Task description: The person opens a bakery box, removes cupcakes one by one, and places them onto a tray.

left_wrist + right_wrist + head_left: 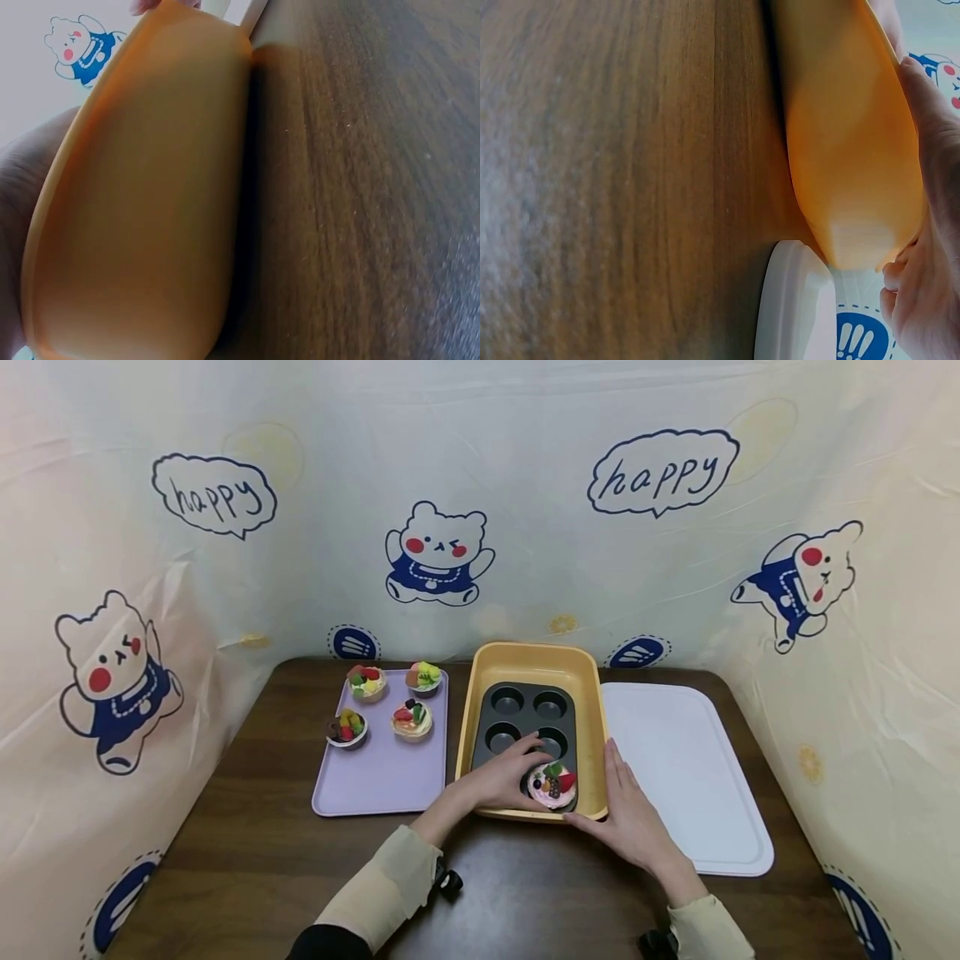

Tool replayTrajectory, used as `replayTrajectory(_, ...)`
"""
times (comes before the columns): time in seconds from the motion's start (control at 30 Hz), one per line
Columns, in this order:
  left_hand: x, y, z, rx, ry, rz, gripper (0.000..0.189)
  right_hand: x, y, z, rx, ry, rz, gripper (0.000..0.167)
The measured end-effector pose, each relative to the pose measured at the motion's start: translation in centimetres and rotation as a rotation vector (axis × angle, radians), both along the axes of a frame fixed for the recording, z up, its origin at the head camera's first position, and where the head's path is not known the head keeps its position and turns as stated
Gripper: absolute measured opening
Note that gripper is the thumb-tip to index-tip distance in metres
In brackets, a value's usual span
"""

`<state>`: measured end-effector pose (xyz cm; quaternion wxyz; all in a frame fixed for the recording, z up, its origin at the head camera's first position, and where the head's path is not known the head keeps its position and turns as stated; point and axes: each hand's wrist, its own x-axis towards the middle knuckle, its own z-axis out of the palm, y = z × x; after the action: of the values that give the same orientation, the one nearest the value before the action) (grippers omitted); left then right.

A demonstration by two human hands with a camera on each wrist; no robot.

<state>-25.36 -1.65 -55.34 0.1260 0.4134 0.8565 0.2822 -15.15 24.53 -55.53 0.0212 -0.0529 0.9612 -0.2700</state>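
A cupcake [552,785] with pink cream, berries and a green leaf sits in the near right cup of a dark muffin pan [527,700]. My left hand [508,779] reaches over the near rim of the yellow tray [537,650] and holds the cupcake between thumb and fingers, covering the cup beside it. At the tray's near right corner rests my right hand [633,817], its fingers straight along the right side and its thumb along the near rim. Both wrist views show the tray's outer wall; in the right wrist view the right thumb [928,101] lies at its rim.
Left of the yellow tray lies a purple tray [375,789] bearing several fruit-topped cupcakes, among them a chocolate one [347,729]. A white board [690,768] lies on the right. All stand on a dark wooden table [510,893] before a printed curtain [540,568].
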Motion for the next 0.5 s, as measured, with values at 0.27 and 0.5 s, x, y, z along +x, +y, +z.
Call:
replayTrajectory(0.27,0.26,0.84,0.74,-0.009,-0.008,0.016,0.076,0.2,-0.04,0.09,-0.022,0.031,0.0,0.139)
replayTrajectory(0.5,0.13,0.92,0.77,0.02,0.092,-0.01,0.073,0.2,-0.05,0.03,-0.018,0.049,-0.003,0.139)
